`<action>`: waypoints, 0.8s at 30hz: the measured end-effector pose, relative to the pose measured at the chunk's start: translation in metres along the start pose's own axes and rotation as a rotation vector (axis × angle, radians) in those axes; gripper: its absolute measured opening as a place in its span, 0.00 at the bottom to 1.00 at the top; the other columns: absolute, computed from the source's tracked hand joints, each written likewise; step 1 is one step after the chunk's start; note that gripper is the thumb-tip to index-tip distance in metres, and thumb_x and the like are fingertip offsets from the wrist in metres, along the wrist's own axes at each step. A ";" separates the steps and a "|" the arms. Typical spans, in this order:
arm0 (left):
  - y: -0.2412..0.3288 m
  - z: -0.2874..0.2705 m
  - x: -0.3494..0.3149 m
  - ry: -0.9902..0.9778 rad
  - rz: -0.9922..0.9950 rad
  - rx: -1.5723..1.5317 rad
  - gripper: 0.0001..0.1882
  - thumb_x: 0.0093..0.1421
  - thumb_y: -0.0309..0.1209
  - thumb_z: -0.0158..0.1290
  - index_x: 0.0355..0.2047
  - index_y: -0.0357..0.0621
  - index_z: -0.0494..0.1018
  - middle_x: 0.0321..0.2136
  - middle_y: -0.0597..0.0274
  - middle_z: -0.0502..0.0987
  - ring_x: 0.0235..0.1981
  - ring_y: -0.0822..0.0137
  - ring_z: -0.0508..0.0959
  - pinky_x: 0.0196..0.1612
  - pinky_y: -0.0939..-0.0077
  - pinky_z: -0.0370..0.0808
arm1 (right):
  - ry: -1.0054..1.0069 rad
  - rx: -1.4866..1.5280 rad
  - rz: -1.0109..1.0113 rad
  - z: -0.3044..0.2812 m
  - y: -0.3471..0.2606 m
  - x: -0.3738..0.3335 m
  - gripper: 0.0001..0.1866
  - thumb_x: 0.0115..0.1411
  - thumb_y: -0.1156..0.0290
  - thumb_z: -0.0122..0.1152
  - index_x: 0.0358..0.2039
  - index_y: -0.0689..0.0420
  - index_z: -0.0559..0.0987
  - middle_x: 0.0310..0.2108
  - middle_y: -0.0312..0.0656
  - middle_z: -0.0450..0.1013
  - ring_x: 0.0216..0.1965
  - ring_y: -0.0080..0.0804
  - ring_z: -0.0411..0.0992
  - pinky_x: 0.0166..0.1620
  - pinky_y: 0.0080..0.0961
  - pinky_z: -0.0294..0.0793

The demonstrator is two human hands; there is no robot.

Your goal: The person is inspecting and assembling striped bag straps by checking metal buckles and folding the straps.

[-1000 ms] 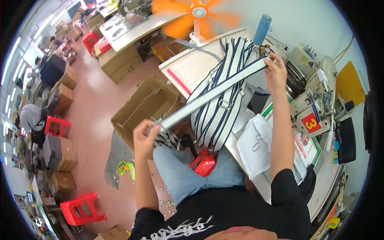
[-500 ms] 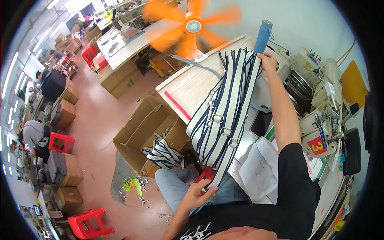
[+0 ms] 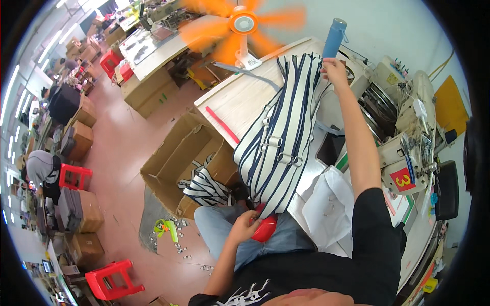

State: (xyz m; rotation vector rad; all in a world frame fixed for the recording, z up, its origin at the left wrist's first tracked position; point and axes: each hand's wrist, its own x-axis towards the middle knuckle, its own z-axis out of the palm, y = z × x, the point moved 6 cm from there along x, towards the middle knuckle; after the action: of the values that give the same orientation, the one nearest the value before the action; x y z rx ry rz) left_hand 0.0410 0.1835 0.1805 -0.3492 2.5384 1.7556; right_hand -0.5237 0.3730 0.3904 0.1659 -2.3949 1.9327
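A thick bundle of white and navy striped webbing straps point(image 3: 278, 122) lies over the table's edge, with metal buckles point(image 3: 274, 141) across its middle. My right hand point(image 3: 334, 72) is closed on a strap end at the far tip of the bundle, just below a blue bottle point(image 3: 334, 38). At the near end, my left hand point(image 3: 244, 227) is closed at the looped strap, its fingertips partly hidden. A red object point(image 3: 265, 229) rests on my lap beside the left hand, under the bundle.
A cardboard box point(image 3: 176, 153) holding more striped straps point(image 3: 204, 188) stands left of my legs. An orange fan point(image 3: 243, 24) spins at the table's far edge. Sewing machine point(image 3: 403, 158), white bag point(image 3: 329, 206) and phone point(image 3: 331, 149) lie to the right; a red strip point(image 3: 222, 124) is on the table.
The strap held apart along the bundle's right side now lies against the others. My left hand has moved up and left, uncovering more of the red object; my right hand has shifted slightly up and left.
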 end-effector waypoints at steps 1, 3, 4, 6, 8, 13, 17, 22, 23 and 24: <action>-0.022 0.003 0.002 -0.026 0.005 0.075 0.14 0.65 0.29 0.60 0.48 0.36 0.77 0.38 0.49 0.81 0.42 0.58 0.82 0.49 0.67 0.78 | -0.007 0.099 -0.018 0.002 -0.003 -0.017 0.12 0.66 0.73 0.60 0.49 0.60 0.79 0.37 0.40 0.80 0.34 0.25 0.80 0.33 0.26 0.79; -0.088 0.020 0.000 -0.133 -0.030 0.095 0.14 0.64 0.31 0.60 0.47 0.36 0.78 0.38 0.46 0.81 0.42 0.52 0.82 0.49 0.62 0.78 | -0.050 0.123 0.003 -0.002 -0.006 -0.054 0.12 0.67 0.71 0.61 0.49 0.58 0.81 0.38 0.35 0.79 0.35 0.24 0.79 0.36 0.25 0.78; -0.127 0.022 -0.006 -0.171 -0.095 0.033 0.14 0.64 0.32 0.60 0.45 0.36 0.78 0.38 0.44 0.81 0.42 0.46 0.82 0.49 0.58 0.78 | -0.123 0.079 0.010 0.023 -0.004 -0.067 0.12 0.67 0.70 0.61 0.49 0.57 0.82 0.39 0.34 0.79 0.35 0.23 0.78 0.36 0.25 0.77; -0.125 0.011 0.007 -0.209 0.049 0.000 0.10 0.62 0.26 0.57 0.42 0.35 0.79 0.38 0.50 0.81 0.41 0.57 0.83 0.43 0.62 0.79 | -0.240 0.141 -0.009 0.018 -0.018 -0.119 0.10 0.69 0.67 0.62 0.48 0.54 0.83 0.39 0.32 0.79 0.36 0.22 0.77 0.39 0.22 0.75; -0.142 -0.012 0.018 -0.013 0.130 -0.032 0.10 0.61 0.24 0.57 0.43 0.34 0.79 0.33 0.53 0.81 0.34 0.65 0.81 0.39 0.67 0.80 | -0.366 0.211 -0.017 0.008 -0.043 -0.174 0.09 0.71 0.66 0.61 0.44 0.56 0.82 0.38 0.32 0.77 0.34 0.20 0.75 0.37 0.19 0.72; -0.210 -0.065 0.061 0.338 -0.467 -0.560 0.21 0.61 0.28 0.58 0.54 0.39 0.78 0.42 0.50 0.79 0.43 0.60 0.80 0.45 0.66 0.81 | -0.587 -0.015 -0.083 -0.025 -0.089 -0.301 0.09 0.71 0.66 0.60 0.41 0.59 0.79 0.31 0.35 0.75 0.28 0.19 0.70 0.34 0.17 0.68; -0.285 -0.107 0.068 0.470 -0.469 -0.165 0.28 0.55 0.35 0.60 0.58 0.44 0.79 0.50 0.37 0.76 0.49 0.43 0.79 0.57 0.58 0.77 | -0.635 0.090 -0.111 -0.022 -0.097 -0.374 0.10 0.70 0.67 0.61 0.39 0.61 0.78 0.28 0.37 0.73 0.26 0.23 0.71 0.32 0.20 0.69; -0.277 -0.087 0.093 0.379 -0.592 -0.171 0.35 0.57 0.30 0.58 0.67 0.43 0.71 0.44 0.44 0.82 0.37 0.53 0.82 0.41 0.60 0.81 | -0.509 0.176 0.019 -0.039 -0.058 -0.458 0.09 0.68 0.68 0.63 0.37 0.61 0.77 0.28 0.39 0.72 0.26 0.26 0.73 0.31 0.23 0.73; -0.257 -0.068 0.104 0.323 -0.665 -0.289 0.36 0.59 0.30 0.57 0.71 0.46 0.68 0.50 0.47 0.82 0.39 0.56 0.82 0.39 0.61 0.81 | -0.475 0.205 0.058 -0.046 -0.048 -0.475 0.09 0.68 0.69 0.63 0.36 0.62 0.77 0.28 0.39 0.72 0.26 0.26 0.73 0.30 0.22 0.73; -0.263 -0.073 0.105 0.297 -0.685 -0.318 0.39 0.59 0.29 0.56 0.73 0.49 0.64 0.54 0.48 0.80 0.42 0.56 0.82 0.39 0.62 0.81 | -0.497 0.275 0.125 -0.041 -0.040 -0.491 0.08 0.68 0.70 0.63 0.37 0.62 0.78 0.28 0.39 0.73 0.26 0.25 0.73 0.30 0.22 0.74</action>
State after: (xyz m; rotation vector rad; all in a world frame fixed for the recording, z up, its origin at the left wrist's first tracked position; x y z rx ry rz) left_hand -0.0007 0.0104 -0.0514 -1.3841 1.8920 1.8773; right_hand -0.0326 0.4271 0.3821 0.5871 -2.4373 2.5279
